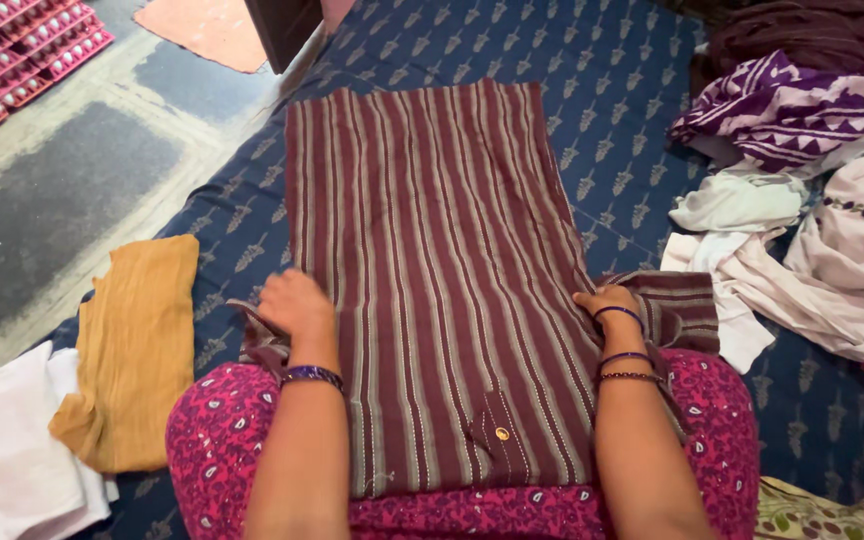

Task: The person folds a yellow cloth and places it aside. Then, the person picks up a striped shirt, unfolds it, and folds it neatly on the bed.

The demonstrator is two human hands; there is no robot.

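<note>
— Blue patterned bedding (612, 90) fills most of the head view; what lies at its edges?

— Grey floor (62, 200) runs along the left edge, with red crates (12, 50) in the far corner and an orange mat (207, 30) beyond; open bedding remains beyond the garment's far hem and along its left side.

— And the right side?

— Crowded; a heap of clothes (812, 200), purple-and-white and pale pieces, lies near the garment's right edge.

— Where is the garment itself?

— A maroon striped garment (442, 270) lies flat on the bedding, its near end drawn over the person's pink-clad lap (222, 440); a folded mustard cloth (132, 350) and white cloth (2, 450) lie to the left, apart from it.

— Any containers?

— Only the crates; their contents are too small to tell.

— The hands?

— Both arms reach forward; the left hand (294, 305) rests knuckles-up on the garment's left edge, fingers curled over the fabric; the right hand (607, 300) presses the right edge beside a folded sleeve (677, 305), fingers closed on cloth.
</note>
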